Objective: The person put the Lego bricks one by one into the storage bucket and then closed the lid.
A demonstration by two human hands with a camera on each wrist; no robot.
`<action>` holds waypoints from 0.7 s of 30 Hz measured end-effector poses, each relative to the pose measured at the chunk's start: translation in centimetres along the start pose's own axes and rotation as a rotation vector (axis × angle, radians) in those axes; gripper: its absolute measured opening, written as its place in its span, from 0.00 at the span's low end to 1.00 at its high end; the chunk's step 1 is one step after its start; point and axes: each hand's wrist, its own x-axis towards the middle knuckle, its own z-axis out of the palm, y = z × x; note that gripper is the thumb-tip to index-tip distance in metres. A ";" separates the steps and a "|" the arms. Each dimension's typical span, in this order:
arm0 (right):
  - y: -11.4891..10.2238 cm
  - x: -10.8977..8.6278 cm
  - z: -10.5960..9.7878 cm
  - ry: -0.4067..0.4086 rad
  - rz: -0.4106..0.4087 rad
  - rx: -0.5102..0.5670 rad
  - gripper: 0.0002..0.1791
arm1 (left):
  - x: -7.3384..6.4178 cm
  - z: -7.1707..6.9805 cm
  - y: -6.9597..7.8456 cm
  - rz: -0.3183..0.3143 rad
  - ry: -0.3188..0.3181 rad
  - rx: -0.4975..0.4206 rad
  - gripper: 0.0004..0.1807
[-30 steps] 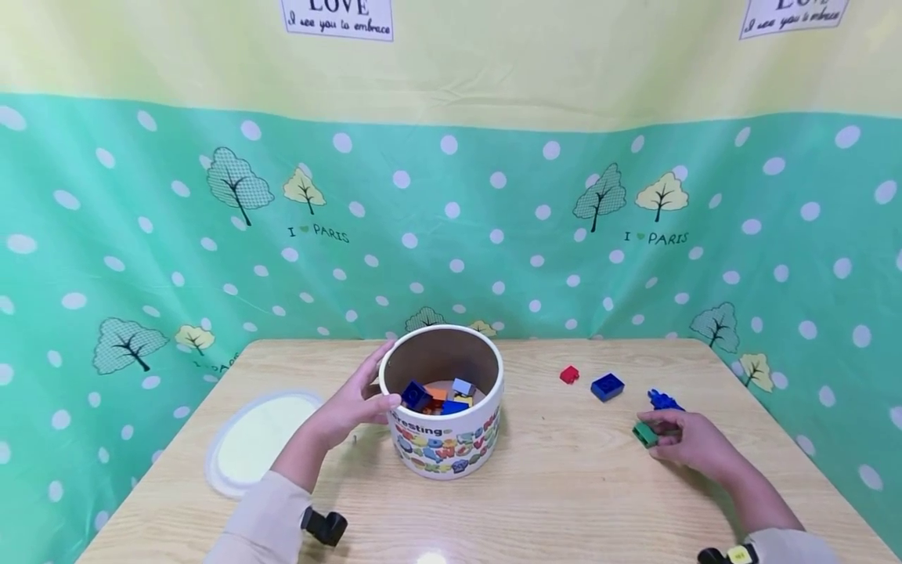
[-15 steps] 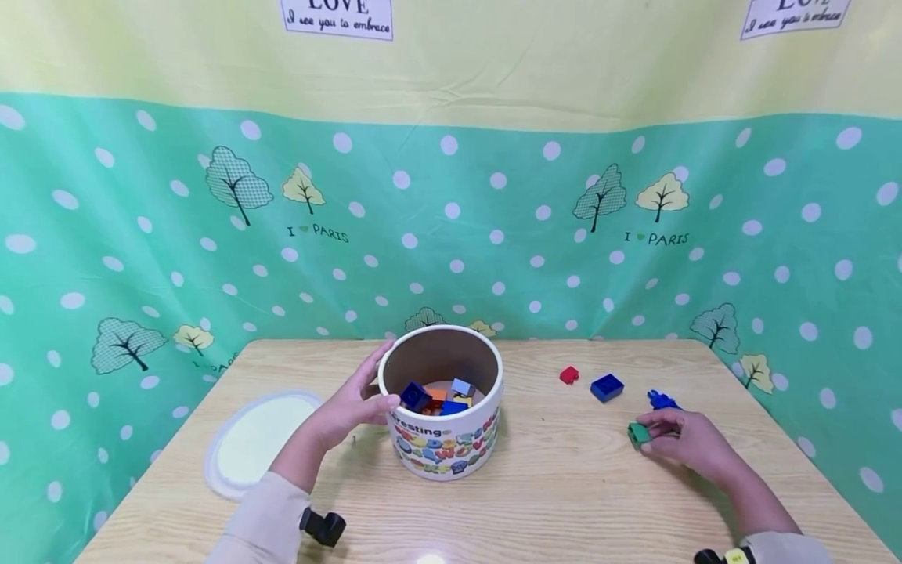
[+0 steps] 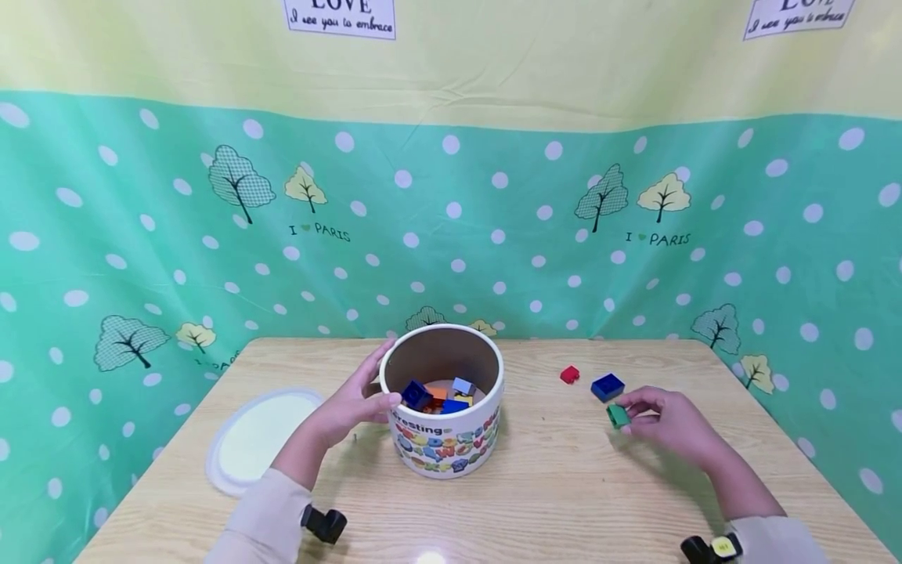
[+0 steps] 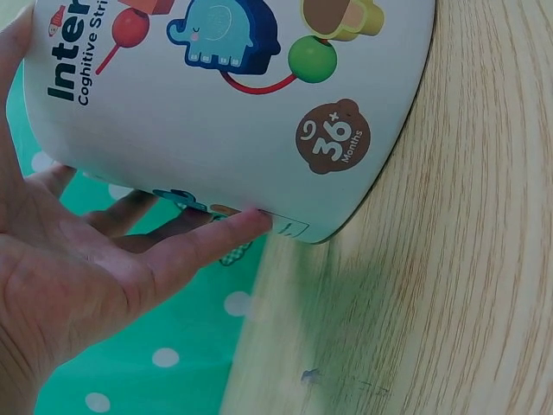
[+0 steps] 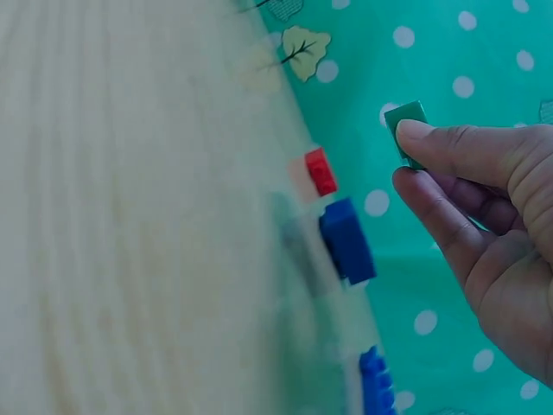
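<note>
A round white tub (image 3: 451, 446) with printed letters and toy pictures stands at the middle of the table. Several toy building blocks (image 3: 437, 398) in blue, orange, yellow and pale blue lie inside it. My left hand (image 3: 355, 398) holds the tub's left side, thumb at the rim and fingers spread round the outer wall. A small green building block (image 3: 618, 416) is pinched between thumb and fingers of my right hand (image 3: 669, 423), raised above the tabletop. In the right wrist view the thumb covers part of the green block (image 5: 408, 121).
A red block (image 3: 570, 374) and a dark blue block (image 3: 607, 387) lie toward the back right. Another blue piece (image 5: 376, 380) shows in the right wrist view. To the left lies a round white lid (image 3: 264, 439). A dotted green curtain (image 3: 451, 235) hangs behind the table.
My right hand has lifted the green block and carried it leftward and farther back, toward the dark blue block. My left hand and the tub have stayed put.
</note>
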 end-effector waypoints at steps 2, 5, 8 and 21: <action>-0.5 0.3 -0.1 0.004 -0.012 0.003 0.21 | 0.0 0.0 0.0 -0.001 -0.001 -0.002 0.50; -1.4 0.7 -0.3 -0.005 -0.039 0.012 0.21 | 0.0 0.0 0.0 0.001 -0.002 -0.007 0.50; -2.4 1.1 -0.4 -0.010 -0.056 0.040 0.21 | 0.0 0.0 0.0 0.002 -0.004 -0.009 0.51; -6.9 2.2 -0.6 0.006 -0.139 0.059 0.21 | 0.0 0.1 0.2 0.001 -0.001 -0.006 0.50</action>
